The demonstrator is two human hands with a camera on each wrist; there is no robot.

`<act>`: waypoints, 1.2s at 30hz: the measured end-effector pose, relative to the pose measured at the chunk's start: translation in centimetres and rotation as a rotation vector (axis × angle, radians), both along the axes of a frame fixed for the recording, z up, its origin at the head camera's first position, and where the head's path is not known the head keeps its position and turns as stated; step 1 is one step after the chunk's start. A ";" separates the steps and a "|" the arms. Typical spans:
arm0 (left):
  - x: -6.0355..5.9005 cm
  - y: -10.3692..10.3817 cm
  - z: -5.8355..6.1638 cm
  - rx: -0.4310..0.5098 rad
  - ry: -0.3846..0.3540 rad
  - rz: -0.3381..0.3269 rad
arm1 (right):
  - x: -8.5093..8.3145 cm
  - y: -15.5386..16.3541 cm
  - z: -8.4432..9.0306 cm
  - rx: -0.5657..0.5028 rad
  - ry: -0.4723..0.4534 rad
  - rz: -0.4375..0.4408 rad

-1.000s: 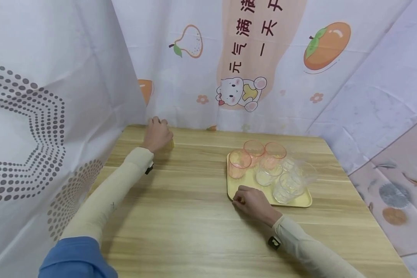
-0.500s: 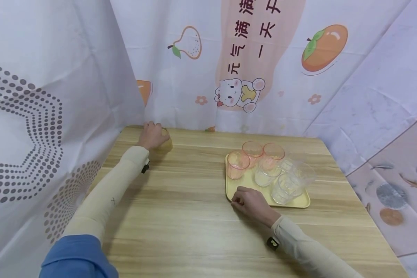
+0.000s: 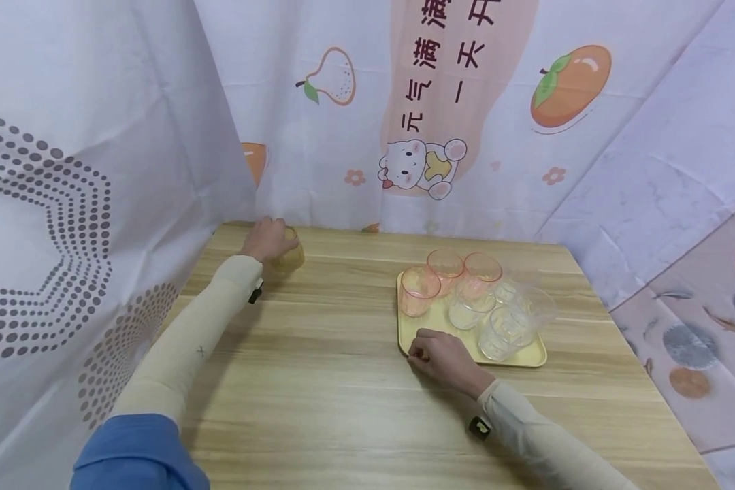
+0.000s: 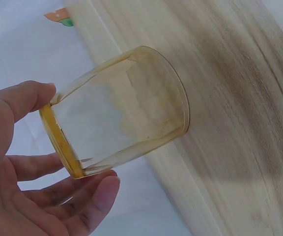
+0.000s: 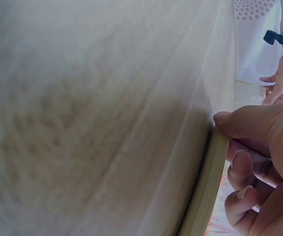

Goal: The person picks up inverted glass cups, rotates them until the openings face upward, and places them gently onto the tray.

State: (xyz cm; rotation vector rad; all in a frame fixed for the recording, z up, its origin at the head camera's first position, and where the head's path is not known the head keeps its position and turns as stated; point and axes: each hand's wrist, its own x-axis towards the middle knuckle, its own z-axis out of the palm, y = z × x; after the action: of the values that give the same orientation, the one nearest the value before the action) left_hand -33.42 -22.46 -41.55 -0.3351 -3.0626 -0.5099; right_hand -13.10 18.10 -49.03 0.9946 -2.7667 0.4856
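At the far left corner of the table, an amber see-through cup (image 3: 290,253) stands upright. My left hand (image 3: 266,239) holds it by the rim; in the left wrist view the thumb lies on one side of the yellow rim (image 4: 59,140) and the fingers on the other. My right hand (image 3: 446,359) pinches the near left corner of a yellow tray (image 3: 412,329). The right wrist view has the thumb against the tray's edge (image 5: 208,179), with the other fingers curled. On the tray stand pink-tinted cups (image 3: 420,292) and several clear ones (image 3: 503,333).
The wood-grain table (image 3: 318,381) ends at a printed white curtain (image 3: 331,150) at the back. More cloth hangs along the left (image 3: 128,204) and right (image 3: 655,224) sides. One clear vessel (image 3: 533,305) leans over the tray's right part.
My left hand has moved slightly left and down, and the amber cup, earlier mostly hidden behind it, now shows on the table. My right hand has stayed at the tray corner.
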 end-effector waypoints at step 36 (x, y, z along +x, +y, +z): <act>4.0 2.5 1.5 0.010 0.080 -0.120 | 0.2 0.0 0.2 -0.001 -0.016 -0.002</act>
State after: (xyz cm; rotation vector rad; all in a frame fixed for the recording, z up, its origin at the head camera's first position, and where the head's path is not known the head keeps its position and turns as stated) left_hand -29.45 -19.95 -40.03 -0.5286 -2.9745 -0.5020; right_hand -12.88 18.10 -48.82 0.9917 -2.7815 0.4965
